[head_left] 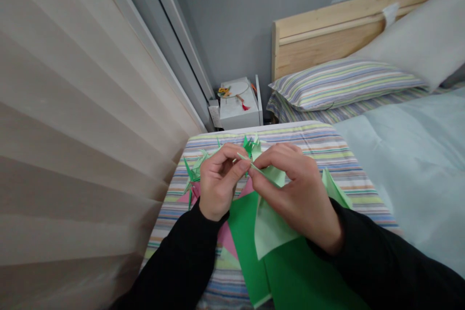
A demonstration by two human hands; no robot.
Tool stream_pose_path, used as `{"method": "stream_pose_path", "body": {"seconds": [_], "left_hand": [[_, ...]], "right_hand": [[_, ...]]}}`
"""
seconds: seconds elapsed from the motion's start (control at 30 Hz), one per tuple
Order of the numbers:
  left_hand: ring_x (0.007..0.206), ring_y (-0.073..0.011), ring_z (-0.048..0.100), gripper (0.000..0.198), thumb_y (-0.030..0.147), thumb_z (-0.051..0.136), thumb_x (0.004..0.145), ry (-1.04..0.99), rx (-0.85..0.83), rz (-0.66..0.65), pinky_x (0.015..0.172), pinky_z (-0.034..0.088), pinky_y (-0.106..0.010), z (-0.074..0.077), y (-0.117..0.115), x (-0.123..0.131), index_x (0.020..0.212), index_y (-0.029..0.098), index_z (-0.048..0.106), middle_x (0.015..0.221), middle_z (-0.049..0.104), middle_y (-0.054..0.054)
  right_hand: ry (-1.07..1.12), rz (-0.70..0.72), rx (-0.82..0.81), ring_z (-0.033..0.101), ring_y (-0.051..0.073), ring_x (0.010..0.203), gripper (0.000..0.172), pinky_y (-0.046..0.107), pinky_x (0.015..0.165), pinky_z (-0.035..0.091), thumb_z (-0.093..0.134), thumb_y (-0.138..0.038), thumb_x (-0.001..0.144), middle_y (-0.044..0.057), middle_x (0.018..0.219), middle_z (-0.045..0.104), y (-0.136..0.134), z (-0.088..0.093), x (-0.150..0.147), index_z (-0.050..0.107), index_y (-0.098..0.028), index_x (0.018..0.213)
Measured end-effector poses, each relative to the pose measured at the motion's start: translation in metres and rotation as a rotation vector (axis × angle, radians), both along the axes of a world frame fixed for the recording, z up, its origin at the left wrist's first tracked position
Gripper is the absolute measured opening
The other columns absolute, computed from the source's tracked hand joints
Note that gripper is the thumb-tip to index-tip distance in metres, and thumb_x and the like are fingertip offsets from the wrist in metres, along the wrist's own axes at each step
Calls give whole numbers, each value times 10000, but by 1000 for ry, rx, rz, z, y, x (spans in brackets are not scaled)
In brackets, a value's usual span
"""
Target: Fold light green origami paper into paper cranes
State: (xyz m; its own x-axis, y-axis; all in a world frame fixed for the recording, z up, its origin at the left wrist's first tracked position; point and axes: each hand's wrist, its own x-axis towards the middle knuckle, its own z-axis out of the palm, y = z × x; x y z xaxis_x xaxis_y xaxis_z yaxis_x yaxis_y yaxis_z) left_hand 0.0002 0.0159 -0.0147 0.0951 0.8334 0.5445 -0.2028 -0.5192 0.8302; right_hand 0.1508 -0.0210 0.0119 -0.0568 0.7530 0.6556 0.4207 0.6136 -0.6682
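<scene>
Two black sleeves point(385, 252) reached in from the bottom, close to the camera, over a table with a striped cloth point(319, 143). The left hand point(220, 181) was curled up, with its thumb and pointing finger pinched on a thin pale green paper point(257, 169). The right hand point(294, 184) had its thumb and pointing finger almost together and gripped the same paper from the other side. That paper was up in the air above the table, in between the two hands, and its folds were too small to see well.

Under the right hand was a big pale green sheet point(271, 230), on top of dark green sheets point(250, 247). A bit of pink paper point(227, 241) peeped out beside them. Pointy green folded shapes point(194, 170) sat to the left of the left hand, and a dark green one point(248, 144) was just behind the hands. A folded light green paper point(334, 189) stood near the right wrist.

Past the table was a white cabinet point(238, 118) with a red tassel point(245, 106) on it. A striped pillow point(348, 82) lay on the bed to the right.
</scene>
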Motion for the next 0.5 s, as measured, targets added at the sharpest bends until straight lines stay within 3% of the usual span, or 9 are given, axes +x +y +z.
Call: {"method": "stream_pose_path", "body": {"seconds": [0.13,0.37,0.5], "left_hand": [[745,-153,552,191,330,782,854,-71,-24,-12,714,452,-282,1,3,2,758,202,677,763,586,-17],[774,-156,556,211,365,792,849,-24,-64,-69,750,452,-286,-4,2,3,802,197,674,801,597,-21],[762,-143,554,223,353,781,862,-68,-73,-142,759,453,-278,-1,5,1,773,193,653,783,587,-14]], "right_hand": [[-29,14,35,653,173,784,118,393,851,442,669,-117,875,-9,781,715,-2,4,2,637,-208,808],[-238,-162,258,658,183,761,160,488,1035,405,639,-91,893,15,750,699,0,-1,2,640,-177,759],[-226,-90,247,663,184,803,115,494,1039,402,623,-114,919,12,817,722,-2,1,4,656,-185,835]]}}
